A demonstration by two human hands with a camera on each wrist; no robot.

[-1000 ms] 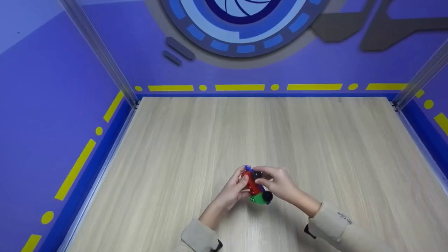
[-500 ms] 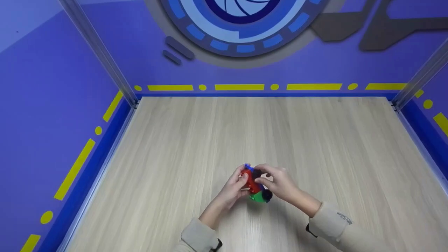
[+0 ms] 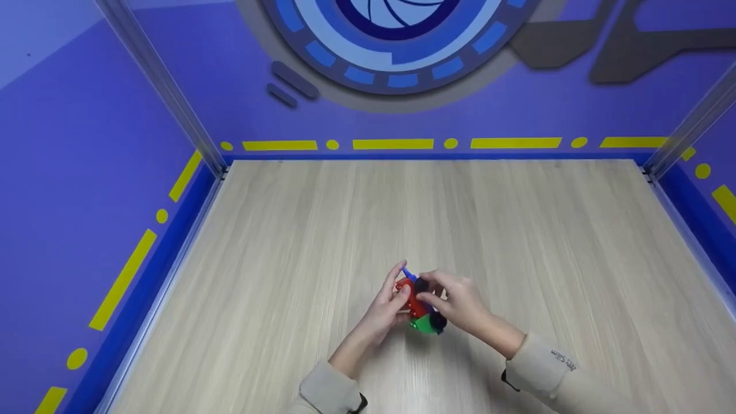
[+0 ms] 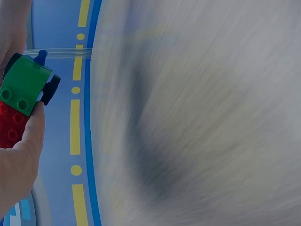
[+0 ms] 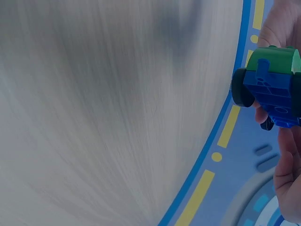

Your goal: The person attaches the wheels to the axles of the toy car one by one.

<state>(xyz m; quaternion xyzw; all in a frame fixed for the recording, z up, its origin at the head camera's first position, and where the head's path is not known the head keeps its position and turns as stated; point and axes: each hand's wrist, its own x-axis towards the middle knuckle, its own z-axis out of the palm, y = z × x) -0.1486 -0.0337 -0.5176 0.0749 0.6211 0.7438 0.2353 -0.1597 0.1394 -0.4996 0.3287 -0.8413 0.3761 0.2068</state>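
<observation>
A toy car made of building blocks [image 3: 415,306] is held above the table between my two hands. It has studded red bricks [image 4: 11,123], a rounded green brick [image 4: 26,80], a blue base [image 5: 270,89] and black wheels [image 5: 241,88]. My left hand [image 3: 380,310] grips the car by its red side, thumb on top, with the index finger stretched along the far blue end. With thumb and fingers, my right hand [image 3: 463,296] pinches a black wheel [image 3: 421,285] on the car's right side. The fingers partly hide that wheel.
The wood-grain table [image 3: 345,230] spreads around the hands. Blue-purple printed panels [image 3: 368,123] with yellow dashes enclose its back and sides. Metal posts [image 3: 167,86] stand at the back corners.
My left index finger has stretched outward, baring more of the car's blue end. The car has shifted very slightly away from me. My right hand stays at the wheel.
</observation>
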